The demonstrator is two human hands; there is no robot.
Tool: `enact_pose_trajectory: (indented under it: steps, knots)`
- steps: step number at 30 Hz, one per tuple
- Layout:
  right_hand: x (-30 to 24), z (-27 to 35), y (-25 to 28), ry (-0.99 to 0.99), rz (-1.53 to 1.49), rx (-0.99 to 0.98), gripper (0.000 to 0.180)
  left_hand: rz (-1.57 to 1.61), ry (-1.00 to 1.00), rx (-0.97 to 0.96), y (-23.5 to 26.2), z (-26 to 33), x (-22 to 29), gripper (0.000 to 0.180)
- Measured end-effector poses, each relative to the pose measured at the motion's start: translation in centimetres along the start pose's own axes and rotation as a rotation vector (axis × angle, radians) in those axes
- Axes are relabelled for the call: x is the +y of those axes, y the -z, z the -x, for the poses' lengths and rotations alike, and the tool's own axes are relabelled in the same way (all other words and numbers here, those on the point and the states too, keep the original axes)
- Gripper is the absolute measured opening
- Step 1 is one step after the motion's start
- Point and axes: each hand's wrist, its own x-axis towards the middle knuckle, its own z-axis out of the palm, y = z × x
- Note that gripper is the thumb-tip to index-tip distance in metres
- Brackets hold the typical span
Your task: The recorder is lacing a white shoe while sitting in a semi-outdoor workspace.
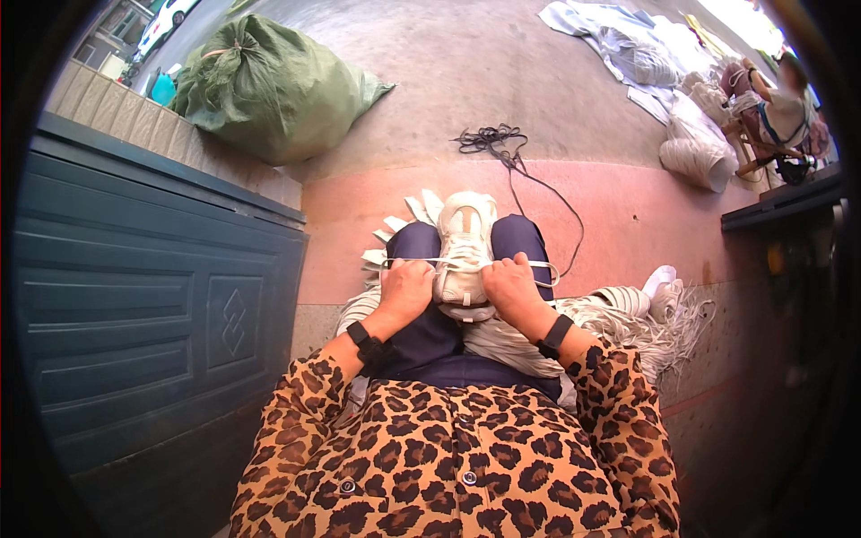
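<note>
Left hand: fingers curled into a fist, closed on the white lace at the left side of the shoe; the back of the hand faces up.
Right hand: fingers also curled shut, gripping the other run of the lace at the right side of the shoe; knuckles point away from the body.
Lace: stretched taut across the top of the shoe between the two fists, with a loose end looping out to the right past the right hand.
Shoe: white trainer, lying between the knees on the lap, toe pointing away from the body, heel end near the hands.
Arms: both forearms come up from the lower edge and angle inward, wrists close on either side of the shoe; each wrist wears a black band, and the sleeves are leopard print.
Lap: dark blue trousers under the shoe.
Laces pile: a heap of white laces on the step to the right of the legs.
Black cord: tangled on the ground ahead, well apart from the shoe.
Green sack: full, on the ground at upper left.
Door: dark green panel at left.
</note>
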Motion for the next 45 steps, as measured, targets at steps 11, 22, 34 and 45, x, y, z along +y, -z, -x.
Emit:
enact_pose_trajectory:
  steps: [11,22,34,45]
  knots:
    - [-0.1,1.0,-0.3,-0.288,-0.156,0.167,0.016,-0.317,-0.238,0.166,0.9,-0.2,2.0,0.016]
    - [0.0,1.8,-1.0,-0.288,-0.365,0.193,0.010,-0.018,-0.191,0.063,0.7,-0.9,2.1,0.017]
    - [-0.7,1.4,-0.6,-0.118,-0.085,0.125,0.017,0.030,-0.228,-0.763,-3.2,-11.8,7.7,0.050]
    - [-0.8,-3.2,8.9,0.060,-0.648,0.638,0.020,1.175,0.582,-0.727,-0.9,-12.6,5.1,0.027]
